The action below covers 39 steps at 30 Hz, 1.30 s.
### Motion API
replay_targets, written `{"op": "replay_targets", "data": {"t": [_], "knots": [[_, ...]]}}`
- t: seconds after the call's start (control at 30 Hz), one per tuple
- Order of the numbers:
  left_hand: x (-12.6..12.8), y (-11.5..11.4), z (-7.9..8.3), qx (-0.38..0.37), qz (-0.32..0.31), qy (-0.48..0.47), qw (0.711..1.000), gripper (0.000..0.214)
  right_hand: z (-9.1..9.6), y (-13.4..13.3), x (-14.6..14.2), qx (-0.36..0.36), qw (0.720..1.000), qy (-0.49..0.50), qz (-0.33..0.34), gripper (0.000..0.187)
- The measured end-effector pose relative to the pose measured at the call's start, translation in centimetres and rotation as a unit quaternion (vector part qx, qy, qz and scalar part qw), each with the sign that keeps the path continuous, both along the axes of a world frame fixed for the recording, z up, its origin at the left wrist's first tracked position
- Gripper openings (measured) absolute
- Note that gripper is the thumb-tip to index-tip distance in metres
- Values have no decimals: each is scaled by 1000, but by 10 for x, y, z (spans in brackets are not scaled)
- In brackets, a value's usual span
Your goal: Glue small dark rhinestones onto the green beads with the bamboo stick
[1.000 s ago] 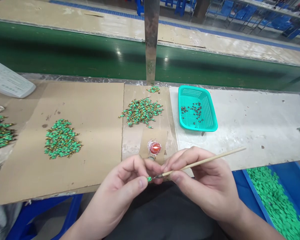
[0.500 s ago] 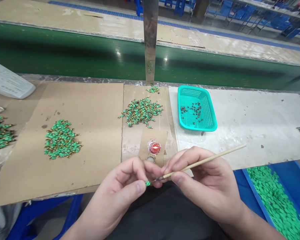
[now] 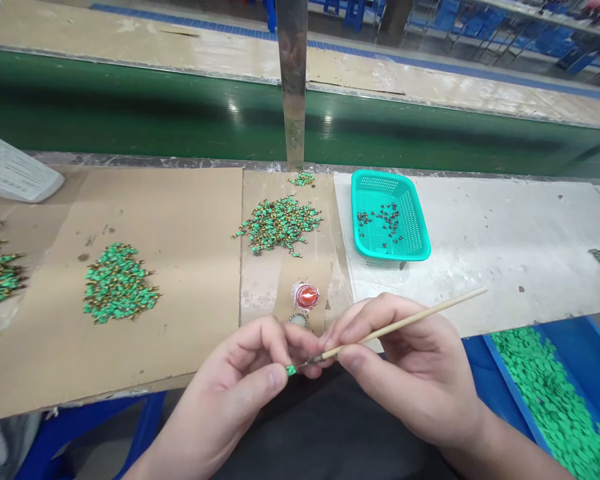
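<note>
Between thumb and fingertips, my left hand (image 3: 253, 373) pinches a small green piece (image 3: 291, 370). My right hand (image 3: 405, 367) grips a thin paintbrush (image 3: 410, 325) with a pale wooden handle, its tip at or very near the green piece; contact is too fine to make out. Just beyond my hands sits a small round container of glossy red paint (image 3: 307, 295). Nearer to me, a round whitish item with a dark beaded rim (image 3: 299, 319) is partly hidden by my fingers.
Green-and-gold pieces lie in a middle pile (image 3: 280, 225), a left pile (image 3: 120, 283) and one at the far left edge. A turquoise basket (image 3: 420, 233) holds small dark bits. At lower right, a blue tray (image 3: 513, 387) holds many green pieces. A metal post (image 3: 294, 87) rises behind.
The whole view has shifted slightly, so the scene sits a little further left. Both hands keep their hold on the green piece and the paintbrush, nearly still.
</note>
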<state>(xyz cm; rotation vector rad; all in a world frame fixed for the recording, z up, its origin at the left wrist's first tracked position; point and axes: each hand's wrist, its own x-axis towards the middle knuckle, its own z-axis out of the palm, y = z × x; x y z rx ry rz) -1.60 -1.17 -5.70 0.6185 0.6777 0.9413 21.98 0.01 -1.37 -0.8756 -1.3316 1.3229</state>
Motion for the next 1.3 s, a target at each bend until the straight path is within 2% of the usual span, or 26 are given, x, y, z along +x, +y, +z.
{"op": "replay_targets", "data": {"t": [0.17, 0.43, 0.87, 1.3], "knots": [[-1, 0, 1, 15, -11, -7, 1000, 17, 0, -1, 1, 17, 1000, -20, -3, 16], [-1, 1, 2, 24, 1, 59, 998, 22, 3, 0, 3, 57, 995, -77, 14, 17], [0, 2, 3, 27, 4, 66, 997, 24, 2, 1, 1, 24, 998, -58, 11, 17], [-2, 1, -3, 24, -13, 21, 999, 18, 2, 0, -1, 4, 1000, -28, 4, 19]]}}
